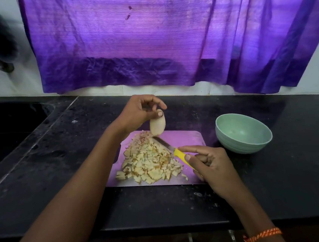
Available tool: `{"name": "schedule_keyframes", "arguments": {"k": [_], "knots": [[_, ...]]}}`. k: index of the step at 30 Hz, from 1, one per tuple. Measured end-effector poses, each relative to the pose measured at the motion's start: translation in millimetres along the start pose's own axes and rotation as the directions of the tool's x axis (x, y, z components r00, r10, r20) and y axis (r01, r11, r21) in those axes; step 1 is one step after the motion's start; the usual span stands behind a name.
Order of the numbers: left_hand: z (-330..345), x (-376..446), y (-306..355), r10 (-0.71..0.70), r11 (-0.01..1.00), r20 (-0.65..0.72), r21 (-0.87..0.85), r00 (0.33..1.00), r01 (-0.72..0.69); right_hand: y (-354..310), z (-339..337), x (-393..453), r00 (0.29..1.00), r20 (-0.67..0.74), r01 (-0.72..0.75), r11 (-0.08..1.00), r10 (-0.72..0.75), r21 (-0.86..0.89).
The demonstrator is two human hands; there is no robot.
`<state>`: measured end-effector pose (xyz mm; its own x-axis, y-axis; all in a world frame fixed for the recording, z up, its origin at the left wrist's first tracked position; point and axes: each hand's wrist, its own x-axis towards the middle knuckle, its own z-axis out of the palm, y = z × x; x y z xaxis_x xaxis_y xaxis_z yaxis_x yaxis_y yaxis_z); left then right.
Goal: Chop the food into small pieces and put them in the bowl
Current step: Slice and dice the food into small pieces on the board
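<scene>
A dark stone counter (182,202) is carrying everything, with a purple curtain (146,34) hanging behind it. On the counter a pale cutting board (187,137) is lying flat, and just to its right a green bowl (243,135) is sitting upright with nothing showing inside. A heap of chopped pieces (149,161) is covering the left and middle of the board.

The left hand (140,111) is hovering over the board's far edge, pinching an uncut chunk of food (157,127) by its top between thumb and fingers, so the chunk is hanging with its long axis nearly vertical, its lower end just above the heap. The right hand (207,163) is curling round the yellow handle of the knife (169,146), forefinger stretching along the top; the blade is lying low across the heap, pointing up and left toward the dangling chunk, its tip just below it.

The chunk is probably needing to be laid on its side on the bare far strip of board, crosswise to the blade. The bowl is lying nearer the right hand, so the pieces will likely be travelling rightward
</scene>
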<state>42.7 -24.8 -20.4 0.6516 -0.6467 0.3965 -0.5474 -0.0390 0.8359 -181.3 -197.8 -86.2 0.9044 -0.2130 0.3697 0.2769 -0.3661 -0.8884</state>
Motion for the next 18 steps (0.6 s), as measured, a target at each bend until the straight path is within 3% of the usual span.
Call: {"name": "schedule_keyframes", "arguments": {"k": [4,7,12,18], "knots": [[0,1,-2,0.020,0.998,-0.077,-0.055,0.997,-0.024,-5,-2,-2,1.000,-0.010,0.008,0.997,-0.007,0.083],[6,4,-7,0.055,0.995,-0.134,-0.072,0.989,-0.065,-10,-4,-4,0.990,-0.133,0.067,0.991,-0.052,0.113],[38,6,-12,0.096,0.994,-0.167,-0.035,0.981,-0.103,-15,-2,-7,0.882,-0.437,0.158,0.984,-0.176,-0.077],[71,1,-10,0.129,0.977,-0.075,0.179,0.989,-0.114,-15,-1,-5,0.795,-0.552,0.141,0.961,-0.253,-0.237]]}}
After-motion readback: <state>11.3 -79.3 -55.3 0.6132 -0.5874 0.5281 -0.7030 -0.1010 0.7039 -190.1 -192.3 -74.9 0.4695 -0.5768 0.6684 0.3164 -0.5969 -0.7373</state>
